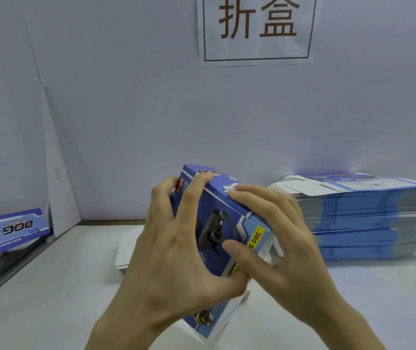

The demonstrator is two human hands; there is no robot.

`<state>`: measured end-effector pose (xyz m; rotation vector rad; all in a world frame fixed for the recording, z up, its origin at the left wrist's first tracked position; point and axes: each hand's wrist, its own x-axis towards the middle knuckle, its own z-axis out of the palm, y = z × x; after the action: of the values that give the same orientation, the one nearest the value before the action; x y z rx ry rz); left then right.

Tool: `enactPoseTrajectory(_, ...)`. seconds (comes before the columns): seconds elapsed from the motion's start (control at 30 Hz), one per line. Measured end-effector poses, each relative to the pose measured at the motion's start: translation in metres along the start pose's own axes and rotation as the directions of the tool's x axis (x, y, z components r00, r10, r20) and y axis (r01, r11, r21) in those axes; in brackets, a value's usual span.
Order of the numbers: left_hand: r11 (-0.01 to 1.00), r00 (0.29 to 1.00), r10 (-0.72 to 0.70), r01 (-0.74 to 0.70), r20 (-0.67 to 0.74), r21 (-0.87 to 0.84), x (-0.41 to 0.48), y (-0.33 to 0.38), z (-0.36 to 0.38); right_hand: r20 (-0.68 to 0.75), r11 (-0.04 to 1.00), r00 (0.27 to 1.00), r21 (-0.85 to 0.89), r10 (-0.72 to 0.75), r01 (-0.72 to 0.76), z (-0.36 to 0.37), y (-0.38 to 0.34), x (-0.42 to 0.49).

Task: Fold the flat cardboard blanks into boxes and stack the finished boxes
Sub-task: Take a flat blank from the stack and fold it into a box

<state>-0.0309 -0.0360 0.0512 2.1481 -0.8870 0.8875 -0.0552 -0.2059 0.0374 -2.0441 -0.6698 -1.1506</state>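
Grips the box (213, 223) with both hands, close to the camera, over the tabletop (50, 286). Contact between the near end and the tabletop: not discernible.

- Places the left hand (176, 248) across the printed front face, fingers spread and curled, one fingertip hooked over the upper far edge, thumb low toward the near end.
- Places the right hand (277, 236) on the opposite side, thumb pressed on the front face beside the yellow strip, forefinger tip touching a small white tab on the top face.
- Holds the box tilted: far end high, near end low between the wrists. White flaps protruding at the right end, beside the right palm.

Remaining items:

- Right, well apart from the hands: tall stack of flat blanks (368, 215) on the tabletop against the wall (126, 109), blue edges, white flaps on the topmost blank.
- Far left edge: second box (15, 227), blue, "DOG" lettering upside down, outline blurred.
- Behind the left hand, flat on the tabletop: white sheet (126, 248), partly hidden.
- On the wall above: white sign (257, 29) with two large dark characters inside a frame.
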Motion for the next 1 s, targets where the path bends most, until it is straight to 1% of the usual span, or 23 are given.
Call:
enactPoseTrajectory(0.1, 1.000, 1.000, -0.005, 0.005, -0.005, 0.012, 0.000, 0.002, -0.001, -0.088, 0.999, 0.996, 0.038, 0.022, -0.018, 0.004, -0.003, 0.000)
enactPoseTrajectory(0.17, 1.000, 1.000, -0.013, 0.013, -0.010, -0.012, 0.001, 0.004, -0.004, -0.171, 0.995, 0.985, 0.105, 0.021, -0.003, 0.003, -0.006, 0.001)
enactPoseTrajectory(0.2, 0.998, 1.000, -0.013, 0.011, -0.026, -0.055, 0.002, 0.003, -0.006, -0.213, 0.983, 0.976, 0.182, 0.049, -0.009, 0.001, -0.007, 0.002)
enactPoseTrajectory(0.23, 0.993, 0.999, -0.019, 0.013, -0.051, -0.120, 0.003, 0.001, -0.009, -0.236, 0.953, 0.966, 0.302, 0.106, -0.031, -0.002, -0.007, 0.003)
enactPoseTrajectory(0.27, 0.978, 0.997, -0.033, 0.017, -0.075, -0.206, 0.004, -0.001, -0.012, -0.220, 0.882, 0.956, 0.467, 0.192, -0.070, -0.007, -0.009, 0.005)
enactPoseTrajectory(0.3, 0.950, 0.995, -0.055, 0.026, -0.086, -0.311, 0.004, -0.005, -0.015, -0.175, 0.787, 0.948, 0.607, 0.266, -0.108, -0.011, -0.008, 0.006)
enactPoseTrajectory(0.33, 0.902, 0.993, -0.088, 0.048, -0.074, -0.429, 0.004, -0.008, -0.018, -0.113, 0.698, 0.940, 0.699, 0.320, -0.153, -0.013, -0.009, 0.008)
enactPoseTrajectory(0.37, 0.832, 0.992, -0.123, 0.085, -0.032, -0.549, 0.005, -0.011, -0.021, -0.063, 0.651, 0.933, 0.733, 0.353, -0.197, -0.014, -0.007, 0.008)
enactPoseTrajectory(0.4, 0.736, 0.988, -0.153, 0.132, 0.027, -0.664, 0.004, -0.014, -0.021, -0.014, 0.606, 0.924, 0.758, 0.382, -0.239, -0.013, -0.008, 0.008)
enactPoseTrajectory(0.43, 0.617, 0.981, -0.177, 0.178, 0.085, -0.766, 0.004, -0.016, -0.019, 0.019, 0.579, 0.912, 0.767, 0.411, -0.277, -0.010, -0.007, 0.007)
enactPoseTrajectory(0.47, 0.500, 0.973, -0.195, 0.207, 0.124, -0.841, 0.005, -0.018, -0.017, 0.052, 0.545, 0.895, 0.777, 0.443, -0.315, -0.006, -0.007, 0.007)
enactPoseTrajectory(0.5, 0.416, 0.968, -0.212, 0.214, 0.134, -0.884, 0.006, -0.018, -0.014, 0.067, 0.532, 0.884, 0.777, 0.462, -0.337, -0.003, -0.006, 0.004)
enactPoseTrajectory(0.53, 0.370, 0.964, -0.235, 0.207, 0.125, -0.905, 0.007, -0.018, -0.010, 0.072, 0.523, 0.876, 0.777, 0.478, -0.349, 0.000, -0.006, 0.003)
enactPoseTrajectory(0.6, 0.336, 0.953, -0.284, 0.202, 0.106, -0.920, 0.008, -0.016, -0.005, 0.088, 0.533, 0.888, 0.772, 0.450, -0.346, 0.001, -0.007, 0.001)
enactPoseTrajectory(0.7, 0.328, 0.950, -0.296, 0.200, 0.101, -0.923, 0.005, -0.012, -0.001, 0.072, 0.538, 0.915, 0.789, 0.397, -0.295, -0.003, -0.009, 0.001)
enactPoseTrajectory(0.83, 0.334, 0.949, -0.313, 0.158, 0.049, -0.929, 0.001, -0.003, 0.005, -0.026, 0.639, 0.923, 0.729, 0.383, -0.244, -0.008, -0.012, 0.003)
enactPoseTrajectory(1.0, 0.352, 0.941, -0.338, 0.129, 0.002, -0.927, -0.002, 0.002, 0.007, -0.036, 0.697, 0.916, 0.661, 0.399, -0.278, -0.013, -0.010, 0.003)
